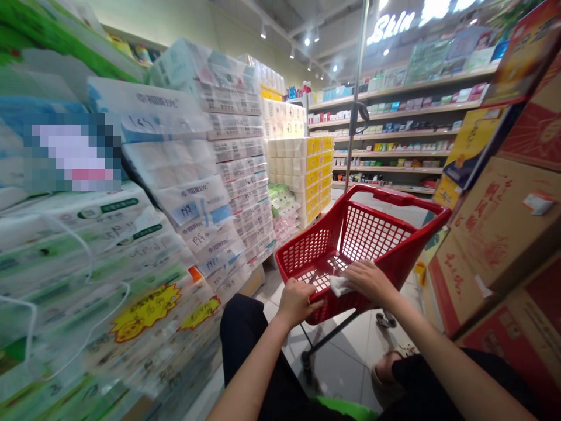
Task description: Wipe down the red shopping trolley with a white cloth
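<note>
A red plastic shopping cart [398, 263] with perforated basket walls stands in front of me, its handle bar at the far end. My left hand [298, 301] is closed over the near rim of the basket. Under the fingers of my right hand [370, 282] is a crumpled white cloth [339, 285], pressed against the same rim a little to the right. Whether it is fabric or paper tissue, I cannot tell. The palm side of both hands is hidden.
Wrapped tissue packs [236, 146] rise in tall stacks on the left, with yellow price signs [146, 313] on them. Cardboard boxes [495, 228] are piled close on the right. Shelves of small goods [394, 108] line the back, behind a metal-framed glass panel.
</note>
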Motion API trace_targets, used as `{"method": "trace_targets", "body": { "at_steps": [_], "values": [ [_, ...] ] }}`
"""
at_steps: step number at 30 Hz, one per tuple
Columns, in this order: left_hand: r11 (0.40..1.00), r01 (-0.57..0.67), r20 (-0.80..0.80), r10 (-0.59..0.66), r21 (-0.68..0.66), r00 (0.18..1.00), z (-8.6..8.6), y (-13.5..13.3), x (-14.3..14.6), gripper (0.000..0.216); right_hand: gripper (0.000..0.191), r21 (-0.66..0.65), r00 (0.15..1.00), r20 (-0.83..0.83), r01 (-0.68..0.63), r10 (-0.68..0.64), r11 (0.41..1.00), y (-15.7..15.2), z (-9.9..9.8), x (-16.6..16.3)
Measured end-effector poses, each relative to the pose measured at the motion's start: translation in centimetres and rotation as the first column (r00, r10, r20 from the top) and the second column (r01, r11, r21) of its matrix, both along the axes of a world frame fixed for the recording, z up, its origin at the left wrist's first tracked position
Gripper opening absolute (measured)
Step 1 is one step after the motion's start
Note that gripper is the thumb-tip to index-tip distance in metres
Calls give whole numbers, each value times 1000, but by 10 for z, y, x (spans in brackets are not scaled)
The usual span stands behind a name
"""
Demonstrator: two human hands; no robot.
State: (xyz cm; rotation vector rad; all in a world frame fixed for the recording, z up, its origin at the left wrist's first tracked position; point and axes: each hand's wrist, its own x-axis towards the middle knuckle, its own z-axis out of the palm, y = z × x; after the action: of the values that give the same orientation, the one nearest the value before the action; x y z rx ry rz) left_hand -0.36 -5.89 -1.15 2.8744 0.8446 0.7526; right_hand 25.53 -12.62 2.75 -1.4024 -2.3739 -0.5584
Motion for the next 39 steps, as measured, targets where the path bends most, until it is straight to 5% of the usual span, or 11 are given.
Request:
{"method": "trace_targets", "body": {
  "at_steps": [6, 19, 27, 31, 36, 39],
  "values": [
    [999, -41, 19, 41, 6, 999, 0, 1, 4, 37, 21, 51, 992, 40, 117, -119, 992, -4, 6, 39],
    [995, -97, -20, 97, 23, 995, -1, -19, 12, 11, 23, -8, 999, 21, -49, 50, 999, -1, -20, -61],
    [995, -95, 25, 96, -22, 995, 1, -39, 24, 16, 30, -89, 992, -8, -127, 127, 988, -4, -20, -16],
    [991, 54, 103, -42, -122, 994, 12, -50, 28, 35, 35, -122, 996, -49, -77, 71, 990, -11, -11, 9],
    [952, 279, 106, -266, -124, 958, 27, -25, 6, 51, 32, -180, 989, -123, 62, -85, 982, -25, 5, 21],
    [979, 204, 38, -204, 3, 978, 27, 14, -16, 51, 32, -158, 974, -158, 135, -160, 978, -32, 7, 6]
  ]
}}
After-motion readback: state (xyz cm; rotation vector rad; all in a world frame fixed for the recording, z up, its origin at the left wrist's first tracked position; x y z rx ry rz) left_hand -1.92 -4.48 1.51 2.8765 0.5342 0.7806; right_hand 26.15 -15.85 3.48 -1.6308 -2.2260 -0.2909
